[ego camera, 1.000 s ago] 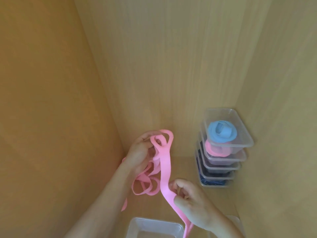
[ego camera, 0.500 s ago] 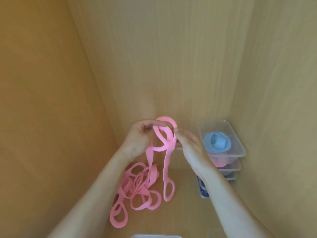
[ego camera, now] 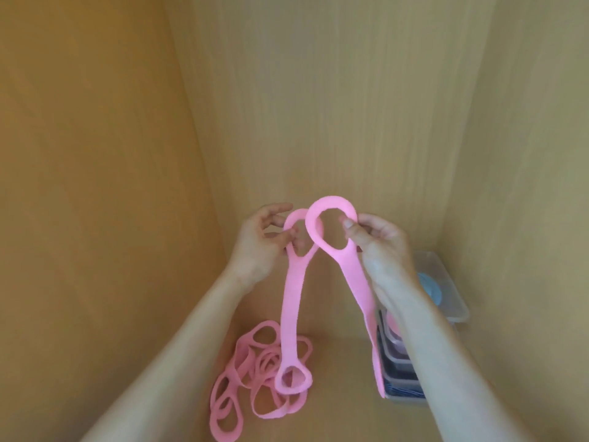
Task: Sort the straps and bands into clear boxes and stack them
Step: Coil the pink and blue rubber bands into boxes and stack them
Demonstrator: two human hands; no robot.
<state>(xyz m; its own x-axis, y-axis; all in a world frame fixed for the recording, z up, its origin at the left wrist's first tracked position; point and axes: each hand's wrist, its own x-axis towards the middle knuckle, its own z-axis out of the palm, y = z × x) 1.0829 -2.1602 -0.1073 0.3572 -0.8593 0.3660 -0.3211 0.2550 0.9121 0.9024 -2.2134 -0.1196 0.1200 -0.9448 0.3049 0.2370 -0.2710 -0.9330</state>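
Two pink straps lifted apart above the pile.
Left hand (ego camera: 258, 247) pinches one strap (ego camera: 291, 301) by its loop; right hand (ego camera: 379, 247) pinches the other strap (ego camera: 357, 282), likely separating them for boxing. Pile (ego camera: 255, 378) on shelf floor; box stack (ego camera: 443, 301) right.

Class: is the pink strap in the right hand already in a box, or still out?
Out: the right hand holds the pink strap up, hanging freely.

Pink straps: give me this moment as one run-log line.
left hand: grips pink strap | right hand: grips second pink strap | loose pile: on shelf | clear boxes: stacked right
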